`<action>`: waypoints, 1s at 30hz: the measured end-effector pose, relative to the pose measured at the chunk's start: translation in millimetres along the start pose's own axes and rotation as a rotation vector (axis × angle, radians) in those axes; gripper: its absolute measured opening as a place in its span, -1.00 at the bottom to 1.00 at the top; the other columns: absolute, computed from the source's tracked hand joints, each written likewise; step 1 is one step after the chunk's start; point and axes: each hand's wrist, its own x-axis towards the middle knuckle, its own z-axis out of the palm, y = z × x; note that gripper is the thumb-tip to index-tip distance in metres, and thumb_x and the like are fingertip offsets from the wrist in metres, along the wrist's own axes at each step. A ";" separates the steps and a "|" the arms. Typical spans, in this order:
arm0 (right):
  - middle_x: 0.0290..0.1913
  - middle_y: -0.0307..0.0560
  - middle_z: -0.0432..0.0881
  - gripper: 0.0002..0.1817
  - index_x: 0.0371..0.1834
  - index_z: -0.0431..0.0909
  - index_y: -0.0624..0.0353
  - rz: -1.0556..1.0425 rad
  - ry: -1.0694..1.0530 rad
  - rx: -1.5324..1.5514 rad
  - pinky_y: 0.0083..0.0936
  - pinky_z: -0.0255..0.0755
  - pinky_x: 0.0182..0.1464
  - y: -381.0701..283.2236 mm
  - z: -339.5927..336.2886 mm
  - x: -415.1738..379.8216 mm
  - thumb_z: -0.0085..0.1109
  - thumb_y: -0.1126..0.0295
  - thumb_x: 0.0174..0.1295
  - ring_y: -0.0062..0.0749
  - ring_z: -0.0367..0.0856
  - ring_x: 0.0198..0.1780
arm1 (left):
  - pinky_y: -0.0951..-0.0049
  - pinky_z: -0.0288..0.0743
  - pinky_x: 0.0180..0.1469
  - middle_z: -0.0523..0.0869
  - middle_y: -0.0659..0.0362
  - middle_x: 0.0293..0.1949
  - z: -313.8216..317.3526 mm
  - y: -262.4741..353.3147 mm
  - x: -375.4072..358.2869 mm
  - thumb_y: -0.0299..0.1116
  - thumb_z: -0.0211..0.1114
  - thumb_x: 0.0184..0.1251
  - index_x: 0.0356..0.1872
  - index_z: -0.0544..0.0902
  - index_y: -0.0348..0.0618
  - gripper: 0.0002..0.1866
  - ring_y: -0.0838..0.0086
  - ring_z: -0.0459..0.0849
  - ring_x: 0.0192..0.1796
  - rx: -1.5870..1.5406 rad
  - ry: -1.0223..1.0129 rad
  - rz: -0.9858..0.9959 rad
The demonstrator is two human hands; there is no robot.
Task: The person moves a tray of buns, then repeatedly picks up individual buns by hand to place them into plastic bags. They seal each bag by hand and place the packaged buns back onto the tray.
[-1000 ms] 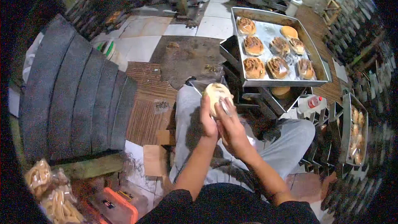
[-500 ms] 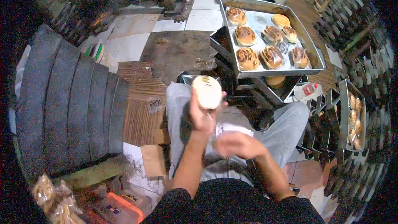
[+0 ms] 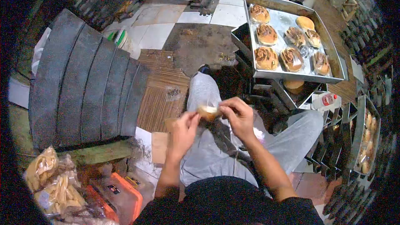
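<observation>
Between my hands, over my lap, is a small round bun (image 3: 207,113), pale on top and golden brown below, blurred by motion. My left hand (image 3: 183,132) pinches at its left side, thumb against fingers. At its right side my right hand (image 3: 239,118) does the same, the fingertips at the upper edge. Whether a clear wrapper lies around the bun I cannot tell. Beneath my right forearm, some white plastic (image 3: 258,134) rests by my thigh.
A metal tray (image 3: 298,76) of chocolate-striped buns (image 3: 266,34), several in clear wrap, sits on stacked trays at right. A red-capped bottle (image 3: 324,101) stands below it. Dark stacked trays (image 3: 73,87) fill the left, with bagged bread (image 3: 60,189) and an orange-rimmed box (image 3: 129,193) nearer.
The bun has come down from my raised left hand to between both hands. My right hand has left the white plastic on my lap and risen to the bun. The view has shifted left.
</observation>
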 end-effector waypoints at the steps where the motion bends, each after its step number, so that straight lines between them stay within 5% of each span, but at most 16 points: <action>1: -0.29 -0.03 0.73 -0.92 -0.22 0.74 0.29 -0.008 -0.024 -0.020 -0.46 0.55 -0.23 -1.4 1.4 2.5 0.32 0.53 0.28 -0.35 0.70 -0.31 | 0.37 0.63 -0.08 0.76 0.11 0.03 2.3 2.2 4.4 -0.26 0.28 0.55 0.12 0.73 -0.16 -0.71 0.38 0.73 -0.04 0.257 0.335 0.472; 2: -0.33 -0.10 0.69 -0.92 -0.19 0.74 0.31 -0.095 -0.014 -0.054 -0.60 0.46 -0.43 3.6 4.4 7.3 0.29 0.58 0.32 -0.58 0.60 -0.46 | 0.43 0.59 -0.16 0.75 0.08 0.00 4.6 3.4 20.3 -0.42 0.35 0.43 0.17 0.68 -0.22 -0.68 0.40 0.72 -0.08 0.239 0.462 0.703; 5: -0.35 -0.11 0.70 -0.90 -0.17 0.76 0.28 -0.239 -0.020 -0.166 -0.59 0.43 -0.42 -32.7 5.1 18.3 0.32 0.56 0.30 -0.57 0.58 -0.48 | 0.48 0.57 -0.15 0.75 0.06 0.00 0.3 30.9 37.8 -0.43 0.33 0.45 0.16 0.69 -0.22 -0.70 0.38 0.73 -0.05 -0.116 0.500 0.606; 7: -0.34 -0.09 0.71 -0.88 -0.15 0.77 0.25 -0.235 0.004 -0.176 -0.56 0.45 -0.38 -51.1 4.2 22.0 0.35 0.54 0.27 -0.50 0.62 -0.45 | 0.48 0.56 -0.14 0.76 0.06 0.00 -7.2 45.5 44.1 -0.47 0.33 0.43 0.10 0.73 -0.21 -0.73 0.38 0.73 -0.07 -0.126 0.519 0.690; 9: -0.32 -0.06 0.72 -0.86 -0.14 0.77 0.25 -0.309 0.012 -0.254 -0.54 0.48 -0.35 -64.9 0.5 29.0 0.36 0.56 0.25 -0.41 0.66 -0.39 | 0.48 0.57 -0.14 0.76 0.06 -0.02 -14.5 47.9 50.3 -0.48 0.34 0.41 0.03 0.77 -0.19 -0.78 0.37 0.73 -0.11 -0.173 0.263 0.779; 14: -0.21 -0.01 0.73 -0.68 0.01 0.75 0.10 -0.364 0.028 -0.449 -0.39 0.58 -0.34 -95.7 -7.8 22.2 0.41 0.53 0.16 -0.21 0.74 -0.33 | 0.44 0.59 -0.17 0.76 0.07 -0.15 -16.6 72.4 38.3 -0.54 0.48 0.24 -0.11 0.78 -0.18 -0.80 0.40 0.74 -0.15 -0.211 0.260 0.930; 19: -0.19 -0.04 0.74 -0.68 0.01 0.78 0.06 -0.385 0.077 -0.547 -0.43 0.61 -0.31 -111.6 -6.9 18.3 0.47 0.47 0.14 -0.24 0.75 -0.31 | 0.42 0.59 -0.18 0.73 0.09 -0.26 -19.5 78.4 33.9 -0.51 0.49 0.25 -0.19 0.73 -0.25 -0.85 0.38 0.70 -0.23 -0.214 0.192 0.892; 22: -0.10 -0.12 0.76 -0.67 0.00 0.81 -0.01 -0.585 0.216 -0.708 -0.45 0.66 -0.20 -88.8 -14.4 4.8 0.52 0.40 0.12 -0.27 0.76 -0.22 | 0.45 0.55 -0.27 0.70 0.12 -0.31 -25.5 80.8 25.2 -0.49 0.44 0.34 -0.24 0.67 -0.26 -0.89 0.42 0.67 -0.36 -0.185 0.316 0.825; 23: -0.05 -0.07 0.75 -0.76 -0.07 0.83 0.05 -0.503 0.161 -0.709 -0.41 0.65 -0.07 -62.2 -21.4 5.4 0.45 0.43 0.18 -0.26 0.74 -0.08 | 0.45 0.55 -0.27 0.70 0.12 -0.31 -24.0 69.2 22.6 -0.49 0.44 0.34 -0.24 0.67 -0.26 -0.89 0.42 0.67 -0.36 -0.188 0.311 0.821; 25: -0.02 -0.02 0.73 -0.81 -0.12 0.83 0.13 0.215 0.150 -0.075 -0.41 0.59 0.08 -29.9 -25.9 5.9 0.40 0.46 0.20 -0.27 0.70 0.05 | 0.45 0.52 -0.33 0.69 0.13 -0.32 -19.0 45.4 25.6 -0.47 0.42 0.38 -0.24 0.66 -0.25 -0.90 0.45 0.64 -0.40 -0.242 0.190 0.408; 27: -0.05 -0.04 0.76 -0.84 -0.16 0.82 0.19 0.155 0.049 -0.155 -0.47 0.55 0.03 -19.6 -29.1 -3.9 0.40 0.48 0.20 -0.36 0.70 -0.01 | 0.49 0.47 -0.38 0.65 0.15 -0.39 -11.8 38.5 24.5 -0.45 0.44 0.39 -0.26 0.64 -0.26 -0.86 0.49 0.60 -0.44 -0.343 0.168 0.283; 29: -0.24 -0.11 0.77 -0.89 -0.25 0.80 0.24 0.269 0.061 -0.017 -0.47 0.56 -0.04 -23.2 -31.1 -13.6 0.44 0.48 0.17 -0.40 0.71 -0.16 | 0.51 0.45 -0.38 0.62 0.17 -0.45 -7.3 22.9 25.3 -0.44 0.48 0.36 -0.29 0.61 -0.25 -0.82 0.50 0.58 -0.45 -0.251 0.307 0.569; 30: -0.30 -0.14 0.76 -0.89 -0.29 0.78 0.26 0.250 0.123 0.026 -0.47 0.56 -0.07 -31.3 -29.3 -8.6 0.47 0.48 0.14 -0.42 0.70 -0.21 | 0.48 0.46 -0.37 0.63 0.16 -0.45 -8.5 28.0 21.3 -0.43 0.51 0.32 -0.31 0.58 -0.25 -0.78 0.49 0.58 -0.44 -0.343 0.302 0.484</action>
